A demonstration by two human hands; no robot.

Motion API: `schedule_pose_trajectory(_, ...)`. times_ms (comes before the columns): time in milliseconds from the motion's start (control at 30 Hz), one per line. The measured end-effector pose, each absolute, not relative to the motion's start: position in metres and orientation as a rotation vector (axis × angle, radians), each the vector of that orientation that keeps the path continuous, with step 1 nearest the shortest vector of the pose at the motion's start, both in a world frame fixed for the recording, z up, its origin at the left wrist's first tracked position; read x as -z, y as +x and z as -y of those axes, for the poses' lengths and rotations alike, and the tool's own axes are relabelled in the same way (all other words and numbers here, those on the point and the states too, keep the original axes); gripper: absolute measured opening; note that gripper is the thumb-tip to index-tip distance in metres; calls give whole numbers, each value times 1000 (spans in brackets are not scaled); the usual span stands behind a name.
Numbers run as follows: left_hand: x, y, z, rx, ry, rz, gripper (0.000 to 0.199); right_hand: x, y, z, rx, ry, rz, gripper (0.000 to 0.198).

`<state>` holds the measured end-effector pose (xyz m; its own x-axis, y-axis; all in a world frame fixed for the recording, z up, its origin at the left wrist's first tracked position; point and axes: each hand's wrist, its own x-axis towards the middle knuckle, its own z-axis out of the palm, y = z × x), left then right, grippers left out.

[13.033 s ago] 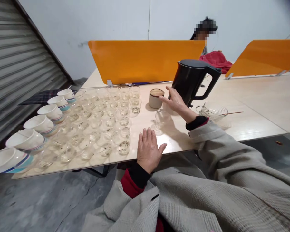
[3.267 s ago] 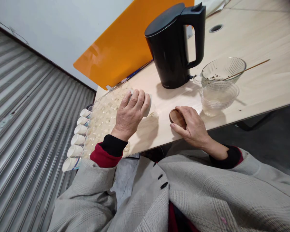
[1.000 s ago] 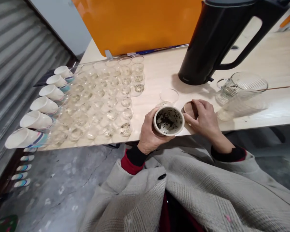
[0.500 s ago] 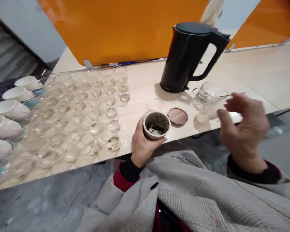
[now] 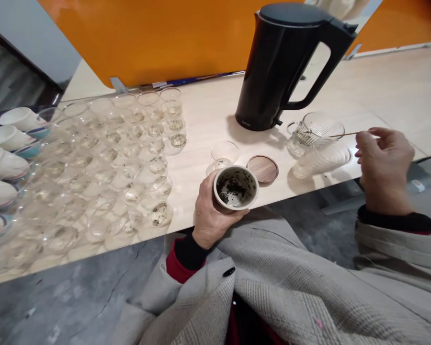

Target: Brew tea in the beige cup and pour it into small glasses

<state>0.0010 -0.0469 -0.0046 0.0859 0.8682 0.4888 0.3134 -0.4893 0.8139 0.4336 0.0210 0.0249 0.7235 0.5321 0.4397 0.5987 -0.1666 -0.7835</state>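
My left hand (image 5: 208, 211) grips a small beige jar (image 5: 236, 187) with dark tea leaves inside, held at the table's near edge. Its round wooden lid (image 5: 262, 168) lies on the table just to the right. My right hand (image 5: 384, 163) pinches the end of a thin wooden stick (image 5: 345, 135) that rests across a ribbed glass pitcher (image 5: 314, 129). A glass bowl (image 5: 323, 158) sits in front of the pitcher. One empty small glass cup (image 5: 224, 152) stands behind the jar.
A black electric kettle (image 5: 283, 62) stands at the back. Several small glass cups (image 5: 111, 158) with tea leaves fill the left of the wooden table (image 5: 215, 110), beside a row of white cups (image 5: 3, 153). An orange divider (image 5: 147, 38) runs behind.
My right hand let go of the wooden lid, which now lies on the table, and moved right to the stick on the pitcher. The left hand keeps holding the jar.
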Motion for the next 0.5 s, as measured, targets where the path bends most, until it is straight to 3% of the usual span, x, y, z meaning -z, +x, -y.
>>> schedule_pose_trajectory(67, 3, 1, 47, -1420, 1881, -1143, 104, -25, 433, -25, -27, -1742, 988, 10)
schedule_pose_trajectory(267, -2, -1, 47, -1420, 1916, -1111, 103, -21, 434, -25, -58, -1288, 1465, 8)
schedule_pose_trajectory(500, 0, -3, 50, -1399, 1942, -1082, 108, -25, 421, -34, 69, -1542, 1068, 12)
